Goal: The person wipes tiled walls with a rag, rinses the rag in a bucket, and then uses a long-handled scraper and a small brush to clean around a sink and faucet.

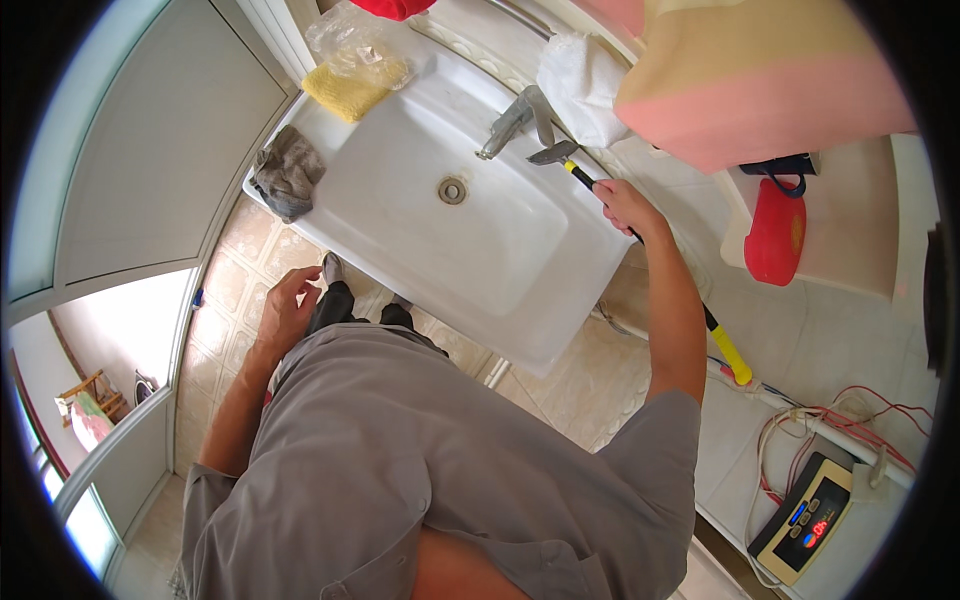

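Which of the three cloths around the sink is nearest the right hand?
The white cloth, bunched beside the faucet. The yellow cloth and grey cloth lie at the left end of the sink, farther from the right hand.

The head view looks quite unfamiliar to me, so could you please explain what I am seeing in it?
There is no machine here: a person works with two bare hands. The picture comes from the left of two wide fisheye cameras worn on the head, looking down, so straight edges bend and the person's grey shirt fills the lower middle.

The right hand grips a long-handled tool, black and yellow with a metal head, which is near the tap of a white basin. The left hand appears to hold nothing, its fingers loosely bent.

On the basin's left side lie a grey cloth and a yellow cloth, with a clear plastic bag by the yellow one.
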### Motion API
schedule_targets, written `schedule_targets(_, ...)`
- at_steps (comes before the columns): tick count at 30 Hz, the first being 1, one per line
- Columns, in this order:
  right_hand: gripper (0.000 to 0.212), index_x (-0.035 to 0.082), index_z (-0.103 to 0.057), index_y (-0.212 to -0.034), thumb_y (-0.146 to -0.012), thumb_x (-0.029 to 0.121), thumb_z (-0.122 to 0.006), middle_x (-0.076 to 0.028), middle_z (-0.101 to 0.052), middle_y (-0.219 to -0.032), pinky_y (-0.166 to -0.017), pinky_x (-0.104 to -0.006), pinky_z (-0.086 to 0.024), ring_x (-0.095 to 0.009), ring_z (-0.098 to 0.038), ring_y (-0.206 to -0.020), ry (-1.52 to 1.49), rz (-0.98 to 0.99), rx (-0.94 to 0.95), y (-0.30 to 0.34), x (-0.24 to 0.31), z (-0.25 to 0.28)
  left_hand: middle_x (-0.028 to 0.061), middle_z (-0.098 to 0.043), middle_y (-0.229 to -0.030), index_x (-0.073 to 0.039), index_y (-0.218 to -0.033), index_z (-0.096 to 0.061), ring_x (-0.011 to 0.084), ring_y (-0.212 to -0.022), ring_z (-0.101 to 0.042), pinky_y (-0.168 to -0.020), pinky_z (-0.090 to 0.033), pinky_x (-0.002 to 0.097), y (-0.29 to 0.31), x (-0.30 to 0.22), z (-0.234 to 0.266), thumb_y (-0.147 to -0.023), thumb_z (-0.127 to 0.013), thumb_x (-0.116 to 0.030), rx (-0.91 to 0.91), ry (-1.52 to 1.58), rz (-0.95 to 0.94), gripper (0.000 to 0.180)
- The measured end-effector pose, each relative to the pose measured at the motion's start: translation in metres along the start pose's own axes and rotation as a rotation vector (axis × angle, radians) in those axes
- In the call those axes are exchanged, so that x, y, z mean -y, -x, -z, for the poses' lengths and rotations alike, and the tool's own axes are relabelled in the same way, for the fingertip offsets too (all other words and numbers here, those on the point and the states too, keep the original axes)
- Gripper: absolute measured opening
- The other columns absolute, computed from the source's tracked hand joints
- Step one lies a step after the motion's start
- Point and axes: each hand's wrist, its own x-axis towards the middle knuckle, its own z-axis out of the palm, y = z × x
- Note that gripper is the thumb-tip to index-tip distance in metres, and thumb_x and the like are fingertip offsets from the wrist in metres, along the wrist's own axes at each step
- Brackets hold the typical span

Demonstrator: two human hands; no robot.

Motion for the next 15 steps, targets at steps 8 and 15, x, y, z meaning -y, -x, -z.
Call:
schedule_targets(8,0.024,0.009,-0.049,-0.084,-0.102,0.025,-0.045,0.004,-0.035,-0.055,-0.032,-0.0299,-0.025,-0.008,-0.03,-0.037,0.017,-0.004,-0.029,0.001,-0.006,-0.005,0.0152,-0.069,-0.104,0.0,-0.117,-0.063,0.0245,-0.081,-0.067,-0.073,-0.054,0.0333,0.0,0.005,-0.003,-0.086,-0.064,0.001,0.002,0.025,-0.002,0.031)
schedule_targets(15,0.025,0.009,-0.054,-0.09,-0.102,0.03,-0.048,0.002,-0.044,-0.057,-0.035,-0.031,-0.032,-0.011,-0.04,-0.04,0.003,0.004,-0.142,0.032,-0.056,-0.066,0.0161,-0.069,-0.097,-0.001,-0.109,-0.067,0.0302,-0.078,-0.067,-0.071,-0.054,0.0366,-0.04,-0.017,-0.038,-0.088,-0.064,-0.003,0.167,0.013,-0.086,0.021)
